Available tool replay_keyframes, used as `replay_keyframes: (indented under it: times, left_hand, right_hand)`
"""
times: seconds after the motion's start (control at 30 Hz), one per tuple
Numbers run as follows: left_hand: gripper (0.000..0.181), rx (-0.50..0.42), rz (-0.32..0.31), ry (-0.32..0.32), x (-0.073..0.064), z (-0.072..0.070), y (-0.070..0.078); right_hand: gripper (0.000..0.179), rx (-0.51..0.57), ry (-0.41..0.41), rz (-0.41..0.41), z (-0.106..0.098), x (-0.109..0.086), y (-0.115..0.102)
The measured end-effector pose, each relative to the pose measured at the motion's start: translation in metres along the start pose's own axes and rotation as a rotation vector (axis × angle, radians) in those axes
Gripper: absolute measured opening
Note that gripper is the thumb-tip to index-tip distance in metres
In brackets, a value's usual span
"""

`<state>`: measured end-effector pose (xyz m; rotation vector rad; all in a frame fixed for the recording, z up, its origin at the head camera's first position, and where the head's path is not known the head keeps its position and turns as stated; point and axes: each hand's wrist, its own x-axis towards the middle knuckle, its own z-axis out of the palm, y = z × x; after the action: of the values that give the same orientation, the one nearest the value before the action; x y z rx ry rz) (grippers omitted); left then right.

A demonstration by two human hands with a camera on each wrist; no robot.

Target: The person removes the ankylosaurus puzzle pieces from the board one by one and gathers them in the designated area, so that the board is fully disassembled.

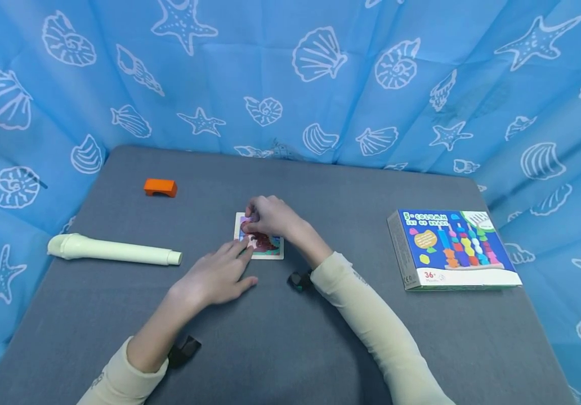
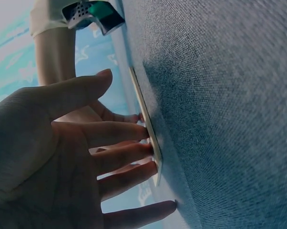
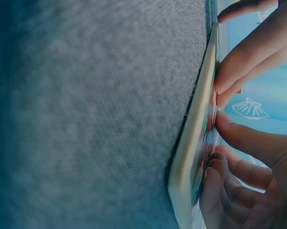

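Clearly, both hands meet at one small picture board (image 1: 272, 246), which lies flat near the middle of the grey table (image 1: 290, 349), a pale rim around its purple, teal and dark red picture. The left forearm slants up from the lower left, and the left hand (image 1: 222, 275) lies palm down and low, its fingers straight and parted. From the left wrist, three fingertips touch the board's edge, the little finger stretches beyond them to the cloth, and the thumb stands well apart from the others, off the board.

The right forearm slants in from the lower right, and the right hand (image 1: 272, 216) arches over the board's upper left part, knuckles high and fingers curled downward. Its thumb and bent fingers touch the board's face, close to the left fingertips; whether they pinch a loose piece, I cannot tell. Both arms wear cream sleeves (image 1: 371, 320), and a dark device (image 1: 299, 280) sits below the right wrist.

Left of the hands lies a pale green microphone (image 1: 115, 249), its head pointing left, with an orange arch block (image 1: 161, 187) farther back. Over to the right is a bead-set box (image 1: 457, 250), printed side up. A blue shell-patterned curtain (image 1: 280, 73) hangs behind the table
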<state>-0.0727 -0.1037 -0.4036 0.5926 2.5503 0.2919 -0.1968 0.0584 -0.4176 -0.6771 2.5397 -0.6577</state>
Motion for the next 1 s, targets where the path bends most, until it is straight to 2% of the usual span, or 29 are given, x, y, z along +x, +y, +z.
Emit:
replay_keyframes:
  times: [0.17,0.33,0.6,1.0]
  left_hand:
    - [0.074,-0.003,-0.003,-0.009,0.000,-0.002,0.000]
    - [0.074,-0.009,-0.008,-0.006,0.001,0.000,0.001]
    - [0.074,-0.013,-0.011,0.001,0.001,0.000,0.003]
    - [0.074,-0.030,-0.031,-0.022,0.001,-0.004,0.005]
  right_hand:
    - [0.024,-0.016,-0.001,-0.035,0.000,-0.001,0.000]
    - [0.029,0.043,-0.017,-0.052,-0.001,0.003,0.010]
    - [0.031,0.089,0.003,-0.076,-0.002,0.004,0.018]
    - [0.014,0.186,0.087,-0.175,-0.005,-0.003,0.018]
